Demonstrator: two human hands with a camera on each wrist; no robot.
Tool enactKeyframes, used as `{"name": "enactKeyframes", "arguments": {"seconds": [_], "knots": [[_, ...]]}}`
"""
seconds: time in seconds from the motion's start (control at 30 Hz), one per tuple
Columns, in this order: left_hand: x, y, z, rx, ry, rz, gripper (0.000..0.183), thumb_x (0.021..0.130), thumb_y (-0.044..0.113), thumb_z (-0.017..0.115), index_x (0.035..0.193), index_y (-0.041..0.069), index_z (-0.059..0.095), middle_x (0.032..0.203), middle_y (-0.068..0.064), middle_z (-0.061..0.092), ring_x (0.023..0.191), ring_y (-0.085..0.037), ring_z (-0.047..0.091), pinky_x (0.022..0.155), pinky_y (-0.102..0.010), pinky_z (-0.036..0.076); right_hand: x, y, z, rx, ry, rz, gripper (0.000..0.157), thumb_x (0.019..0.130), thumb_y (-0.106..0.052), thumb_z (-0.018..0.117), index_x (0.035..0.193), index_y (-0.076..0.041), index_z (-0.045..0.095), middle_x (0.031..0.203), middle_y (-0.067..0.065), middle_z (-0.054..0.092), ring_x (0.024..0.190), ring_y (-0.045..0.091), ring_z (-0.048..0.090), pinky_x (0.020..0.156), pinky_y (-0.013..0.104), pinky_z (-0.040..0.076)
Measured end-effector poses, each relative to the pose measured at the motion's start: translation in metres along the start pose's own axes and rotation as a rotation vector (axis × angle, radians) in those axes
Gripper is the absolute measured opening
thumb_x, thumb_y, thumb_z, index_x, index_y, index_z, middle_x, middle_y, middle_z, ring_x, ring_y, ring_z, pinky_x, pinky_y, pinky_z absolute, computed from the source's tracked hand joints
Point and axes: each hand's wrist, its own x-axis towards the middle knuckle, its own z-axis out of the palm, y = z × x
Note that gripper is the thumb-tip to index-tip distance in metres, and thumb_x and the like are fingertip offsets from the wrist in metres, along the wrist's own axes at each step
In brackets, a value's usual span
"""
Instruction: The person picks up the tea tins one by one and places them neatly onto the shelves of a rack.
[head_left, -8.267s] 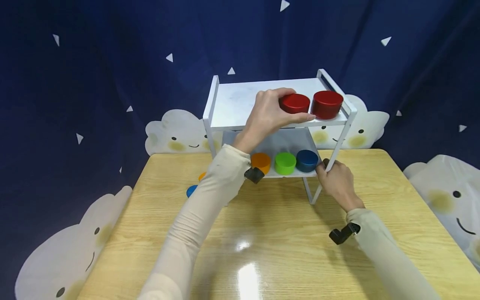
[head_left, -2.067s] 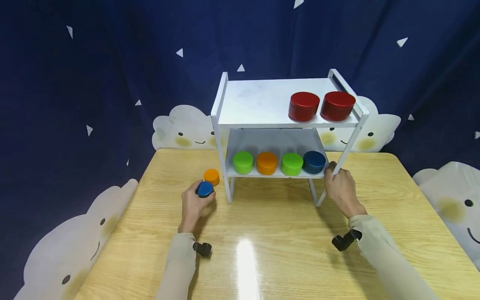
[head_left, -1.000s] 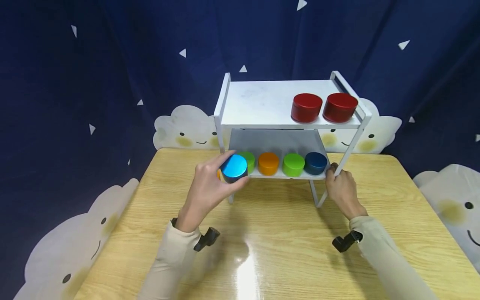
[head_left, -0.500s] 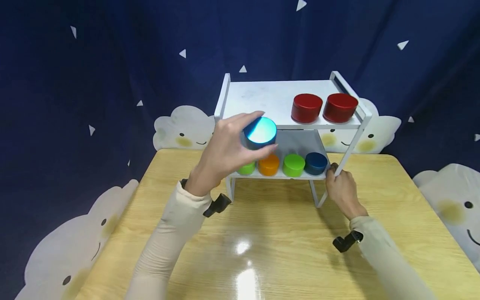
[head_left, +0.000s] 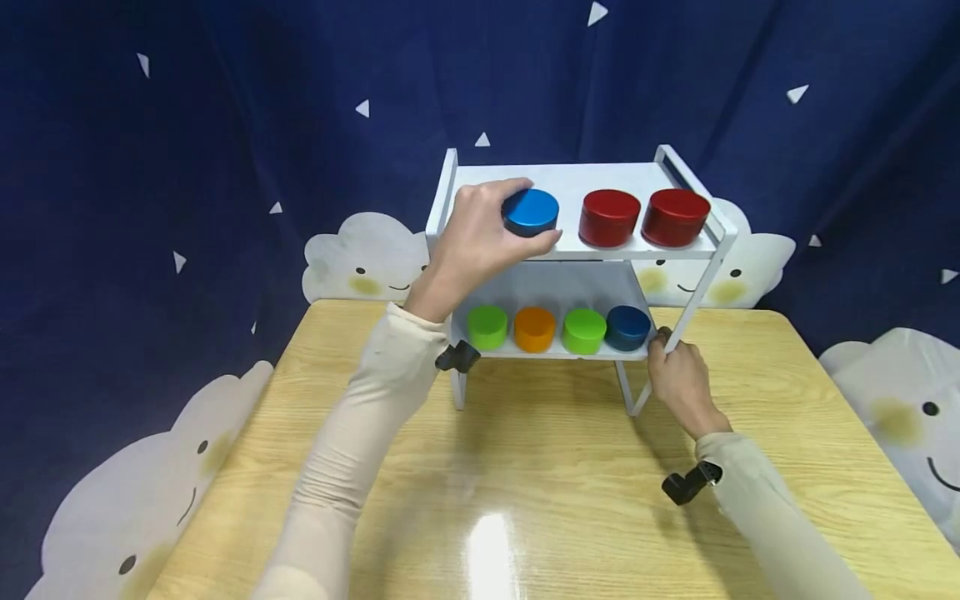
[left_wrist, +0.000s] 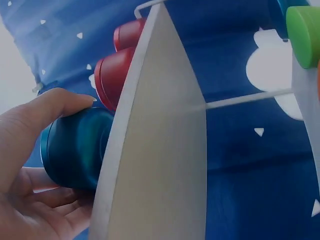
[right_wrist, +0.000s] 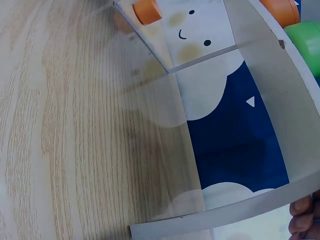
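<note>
My left hand (head_left: 487, 227) holds a blue round tin (head_left: 530, 213) between thumb and fingers at the front of the white rack's top shelf (head_left: 570, 177). In the left wrist view, the tin (left_wrist: 75, 147) is right at the shelf's surface, its base partly behind the shelf edge. To its right stand two red round tins (head_left: 609, 218). My right hand (head_left: 681, 385) grips the rack's right side, beside the end of the lower shelf. The right wrist view catches only some curled fingers (right_wrist: 301, 218) at its lower right corner.
The lower shelf (head_left: 555, 353) carries two green cylinders (head_left: 487, 327), an orange one (head_left: 534, 330) between them, and a dark blue one (head_left: 627, 328) at the right. Another orange cylinder (right_wrist: 147, 11) is on the wooden table (head_left: 585, 500). A dark blue curtain (head_left: 300, 125) hangs behind.
The left hand took the blue tin from the table left of the rack and lifted it rightward to the top shelf, beside the red tins. The right hand has stayed on the rack.
</note>
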Motion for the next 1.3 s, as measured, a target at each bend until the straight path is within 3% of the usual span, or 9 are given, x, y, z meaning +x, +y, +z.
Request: {"name": "enactKeyframes", "arguments": {"seconds": [0.3,0.7,1.3], "knots": [[0.011,-0.008,0.012,-0.063,-0.035,-0.052,0.047,0.079,0.029,0.077,0.117,0.003,0.064,0.109,-0.01,0.068,0.093,-0.017,0.064,0.079,-0.017,0.051,-0.001,0.0,0.002,0.003,0.014,0.007,0.039,0.102,-0.024,0.022,0.074,-0.006,0.044,0.056,0.006,0.038,0.05,0.025,0.041,0.042,0.034,0.033],[0.013,-0.013,0.017,-0.107,-0.03,-0.087,0.055,0.081,0.029,0.077,0.126,0.004,0.06,0.118,-0.011,0.065,0.098,-0.019,0.064,0.081,-0.018,0.051,0.001,0.001,0.002,0.006,0.026,0.015,0.04,0.101,-0.026,0.021,0.074,-0.006,0.042,0.056,0.007,0.037,0.049,0.025,0.04,0.041,0.034,0.031],[0.009,-0.017,0.015,-0.111,-0.011,-0.096,0.06,0.078,0.034,0.079,0.127,0.006,0.06,0.119,-0.01,0.066,0.099,-0.018,0.063,0.08,-0.018,0.05,0.001,-0.005,0.004,0.018,0.014,0.035,0.04,0.102,-0.025,0.022,0.074,-0.006,0.044,0.055,0.005,0.037,0.048,0.025,0.04,0.041,0.034,0.031]]}}
